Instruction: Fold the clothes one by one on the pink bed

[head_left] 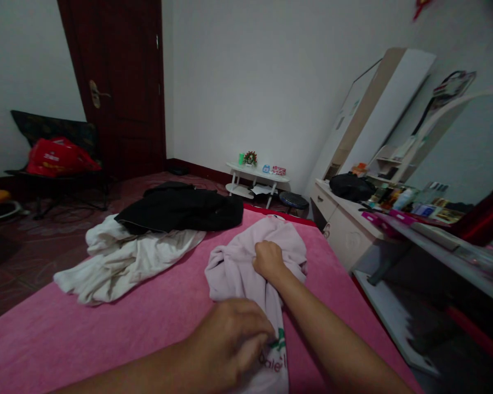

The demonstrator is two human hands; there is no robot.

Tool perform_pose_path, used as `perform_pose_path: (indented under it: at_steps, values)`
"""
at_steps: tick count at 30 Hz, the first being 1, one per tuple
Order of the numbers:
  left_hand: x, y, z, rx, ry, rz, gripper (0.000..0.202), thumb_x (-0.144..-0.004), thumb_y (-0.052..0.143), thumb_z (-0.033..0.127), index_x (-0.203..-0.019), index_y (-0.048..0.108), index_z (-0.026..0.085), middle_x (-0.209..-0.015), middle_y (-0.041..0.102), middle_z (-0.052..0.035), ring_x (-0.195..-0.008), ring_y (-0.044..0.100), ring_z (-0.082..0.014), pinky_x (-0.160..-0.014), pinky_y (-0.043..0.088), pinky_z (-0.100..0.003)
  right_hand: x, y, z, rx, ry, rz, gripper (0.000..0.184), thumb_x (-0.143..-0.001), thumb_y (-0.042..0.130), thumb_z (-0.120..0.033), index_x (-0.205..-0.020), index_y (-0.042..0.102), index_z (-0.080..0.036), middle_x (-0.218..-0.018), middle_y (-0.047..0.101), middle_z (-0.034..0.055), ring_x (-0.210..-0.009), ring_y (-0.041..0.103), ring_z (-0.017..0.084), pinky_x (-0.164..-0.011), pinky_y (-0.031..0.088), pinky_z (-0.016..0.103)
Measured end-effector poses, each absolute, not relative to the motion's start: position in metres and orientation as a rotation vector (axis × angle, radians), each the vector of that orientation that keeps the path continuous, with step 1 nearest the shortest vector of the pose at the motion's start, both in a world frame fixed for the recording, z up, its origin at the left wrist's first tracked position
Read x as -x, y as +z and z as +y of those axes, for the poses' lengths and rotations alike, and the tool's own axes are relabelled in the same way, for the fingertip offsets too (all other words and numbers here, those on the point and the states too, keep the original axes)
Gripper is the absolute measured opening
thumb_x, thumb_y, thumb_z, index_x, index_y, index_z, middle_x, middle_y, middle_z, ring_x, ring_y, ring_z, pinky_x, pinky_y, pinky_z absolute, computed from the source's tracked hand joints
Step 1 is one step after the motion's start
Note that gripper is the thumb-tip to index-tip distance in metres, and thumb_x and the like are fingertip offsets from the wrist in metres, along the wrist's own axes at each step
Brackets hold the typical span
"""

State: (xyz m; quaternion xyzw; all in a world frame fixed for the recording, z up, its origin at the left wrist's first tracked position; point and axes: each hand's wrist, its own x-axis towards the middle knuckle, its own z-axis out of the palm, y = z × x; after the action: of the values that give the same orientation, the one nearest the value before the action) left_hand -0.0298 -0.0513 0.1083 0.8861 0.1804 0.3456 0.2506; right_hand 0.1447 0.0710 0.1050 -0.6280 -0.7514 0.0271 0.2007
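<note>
A pale pink sweatshirt (238, 268) lies bunched and stretched lengthwise on the pink bed cover (176, 328). Its near part carries green and dark red printed lettering. My right hand (269, 260) is closed in a fist on the far part of the cloth, gripping a fold. Closer to me, my left hand (238, 339) has curled fingers and thumb at the printed part, pinching the cloth; its fingertips are partly hidden. To the left lies a crumpled white garment (135, 260), with a black garment (184, 208) heaped over its far end.
Along the right stands a white dresser (345, 221) with a black bag (352, 187) and several bottles. Beyond the bed are a small white table (257, 172) and a round stool (293, 200). A red bag (61, 157) sits on a folding chair at the left, near the door (119, 82).
</note>
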Motion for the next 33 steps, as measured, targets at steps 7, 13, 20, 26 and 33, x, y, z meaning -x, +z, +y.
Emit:
perform_pose_path:
  at_steps: [7, 13, 20, 26, 33]
  values:
    - [0.084, 0.076, 0.039, -1.813, 1.18, 1.258, 0.08, -0.065, 0.074, 0.035, -0.136, 0.044, 0.015, -0.138, 0.046, -0.0189, -0.127, 0.043, -0.0354, -0.104, 0.035, -0.052, -0.202, 0.092, 0.036, 1.454, 0.066, -1.684, 0.008, -0.076, 0.041, -0.024, -0.076, 0.048, -0.02, -0.075, 0.055, 0.0011, -0.075, 0.054, 0.018, -0.068, 0.041, 0.027]
    - [0.04, 0.065, 0.023, -1.704, 1.08, 0.827, 0.052, -0.071, 0.053, 0.015, -0.124, 0.054, 0.015, -0.109, 0.064, -0.0097, -0.099, 0.06, -0.0254, -0.087, 0.047, -0.037, -0.241, 0.078, 0.017, 1.357, 0.373, -1.288, 0.014, -0.076, 0.046, -0.033, -0.079, 0.053, -0.021, -0.083, 0.058, 0.0015, -0.085, 0.056, 0.021, -0.074, 0.043, 0.03]
    - [-0.04, 0.059, -0.056, -2.814, 0.673, 0.609, 0.043, -0.085, 0.053, 0.023, -0.126, 0.049, 0.014, -0.106, 0.063, -0.0113, -0.088, 0.057, -0.0241, -0.065, 0.047, -0.03, -0.187, 0.137, -0.018, 1.708, 0.201, -1.901, 0.067, -0.076, 0.058, -0.045, -0.137, 0.039, -0.025, -0.144, 0.043, 0.0108, -0.131, 0.041, 0.03, -0.107, 0.031, 0.047]
    - [-0.038, 0.06, -0.067, -2.834, 0.52, 0.541, 0.046, -0.086, 0.056, 0.032, -0.127, 0.049, 0.012, -0.103, 0.064, -0.0117, -0.086, 0.06, -0.0248, -0.065, 0.049, -0.031, -0.182, 0.118, -0.019, 1.94, -0.07, -2.032, 0.092, -0.066, 0.068, -0.037, -0.147, 0.028, -0.019, -0.154, 0.025, 0.0165, -0.141, 0.023, 0.036, -0.109, 0.025, 0.054]
    - [0.04, 0.104, -0.039, -2.255, 0.815, 0.441, 0.03, -0.087, 0.054, 0.023, -0.116, 0.063, 0.02, -0.102, 0.066, -0.0064, -0.095, 0.061, -0.0184, -0.086, 0.047, -0.027, -0.246, 0.12, -0.012, 1.931, 0.183, -1.839, 0.04, -0.073, 0.052, -0.031, -0.111, 0.063, -0.022, -0.097, 0.07, 0.0045, -0.092, 0.065, 0.025, -0.078, 0.049, 0.034]
